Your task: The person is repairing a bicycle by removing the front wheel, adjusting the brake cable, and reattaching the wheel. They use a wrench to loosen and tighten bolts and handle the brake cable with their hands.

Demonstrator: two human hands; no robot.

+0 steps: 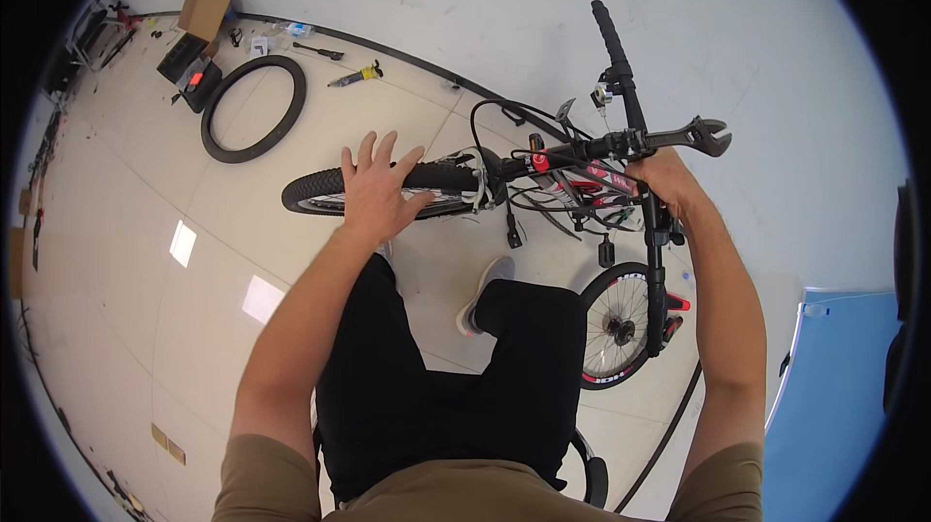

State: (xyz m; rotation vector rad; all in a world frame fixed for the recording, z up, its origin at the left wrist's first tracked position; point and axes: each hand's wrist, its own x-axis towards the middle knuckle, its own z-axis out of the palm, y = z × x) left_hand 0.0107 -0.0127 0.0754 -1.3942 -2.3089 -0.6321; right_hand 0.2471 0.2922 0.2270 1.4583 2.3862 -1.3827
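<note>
My left hand [381, 190] lies spread, palm down, on the knobby tyre of the bicycle's front wheel [315, 190]. My right hand [666, 178] is closed round the black handlebar [630, 100], close to the stem [606, 147]. An adjustable wrench [703, 136] sticks out just above that hand, its jaw pointing right. The other end of the wrench meets the stem area, and whether my fingers also touch it is hidden. Loose black cables [475, 120] loop round the front of the frame. The bicycle's rear wheel [616, 325] shows beneath the handlebar's near end.
A loose tyre [215, 125] lies on the tiled floor at the far left. Around it are an open cardboard box [207, 10], a yellow-and-black tool [357, 74] and a plastic bottle [299, 30]. A white wall [776, 66] stands behind the bicycle, with a blue surface [839, 367] at right.
</note>
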